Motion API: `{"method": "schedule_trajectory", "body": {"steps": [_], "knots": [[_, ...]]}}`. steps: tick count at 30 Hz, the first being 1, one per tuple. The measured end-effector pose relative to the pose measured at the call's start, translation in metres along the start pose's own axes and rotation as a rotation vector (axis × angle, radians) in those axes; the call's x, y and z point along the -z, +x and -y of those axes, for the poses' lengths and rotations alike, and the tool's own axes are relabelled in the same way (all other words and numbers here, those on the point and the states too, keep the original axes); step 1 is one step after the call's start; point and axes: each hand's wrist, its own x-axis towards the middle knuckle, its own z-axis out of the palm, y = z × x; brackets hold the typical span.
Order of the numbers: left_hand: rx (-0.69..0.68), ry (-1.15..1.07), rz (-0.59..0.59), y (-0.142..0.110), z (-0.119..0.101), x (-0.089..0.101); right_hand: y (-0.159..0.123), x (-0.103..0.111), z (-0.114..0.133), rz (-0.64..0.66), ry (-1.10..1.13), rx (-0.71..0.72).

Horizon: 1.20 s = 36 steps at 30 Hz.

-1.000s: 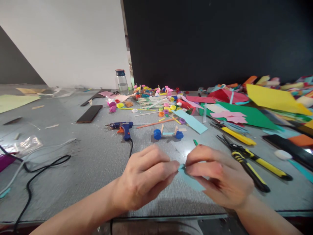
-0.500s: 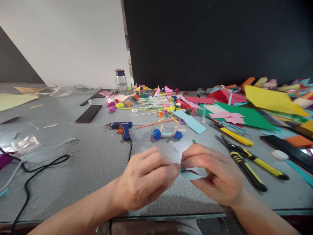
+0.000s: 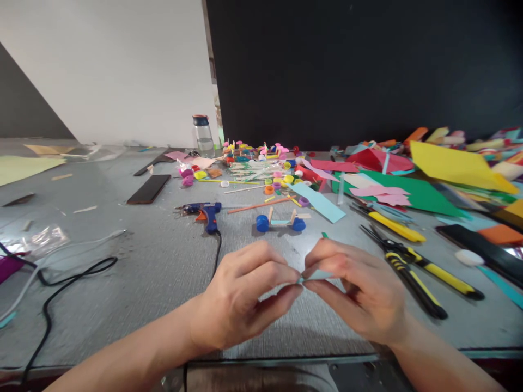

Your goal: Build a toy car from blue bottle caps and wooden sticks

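Near the front of the table, a small light-blue paper strip (image 3: 321, 275) is pinched between my two hands. My left hand (image 3: 249, 294) grips its left end with thumb and forefinger. My right hand (image 3: 359, 291) pinches the same strip from the other side, and its fingers cover part of it. Just beyond the fingers stands a small wheeled frame (image 3: 280, 222) with blue bottle-cap wheels and upright wooden sticks. A blue glue gun (image 3: 208, 215) lies to its left. One small green scrap (image 3: 324, 235) shows above my right fingers.
Black-and-yellow pliers (image 3: 420, 272) and a yellow-handled tool (image 3: 396, 226) lie at the right. Coloured paper sheets (image 3: 429, 196) pile behind them. A dark phone (image 3: 149, 189), a water bottle (image 3: 203, 136) and a black cable (image 3: 61, 294) are to the left. Caps and sticks crowd the back.
The paper strip has turned up and now lies flatter between the fingertips. My left thumb has dropped away from the forefinger's base, opening a gap in that hand. The other things stay put.
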Motion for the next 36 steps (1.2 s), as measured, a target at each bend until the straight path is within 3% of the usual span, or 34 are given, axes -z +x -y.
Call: {"method": "schedule_trajectory", "body": {"steps": [7,15,18,23,25,30,36], "knots": [[0.096,-0.085,0.014,0.001,-0.002,0.001,-0.003,-0.001,0.0,0.001,-0.016,-0.019],[0.356,-0.276,-0.024,0.002,-0.004,-0.004,-0.001,-0.007,0.002,-0.011,0.113,-0.25],[0.503,-0.378,-0.024,0.001,-0.004,-0.006,-0.003,-0.008,-0.002,-0.02,0.215,-0.36],[0.875,-0.723,-0.035,0.005,-0.003,-0.004,-0.003,-0.006,-0.006,-0.036,0.451,-0.551],[0.948,-0.843,-0.037,0.007,-0.003,-0.004,-0.003,-0.006,-0.007,-0.013,0.494,-0.597],[0.998,-0.907,-0.055,0.008,-0.004,-0.006,-0.003,-0.01,-0.003,0.012,0.428,-0.616],[0.936,-0.709,-0.037,0.008,-0.007,-0.006,0.002,-0.009,0.001,0.013,0.368,-0.56]]}}
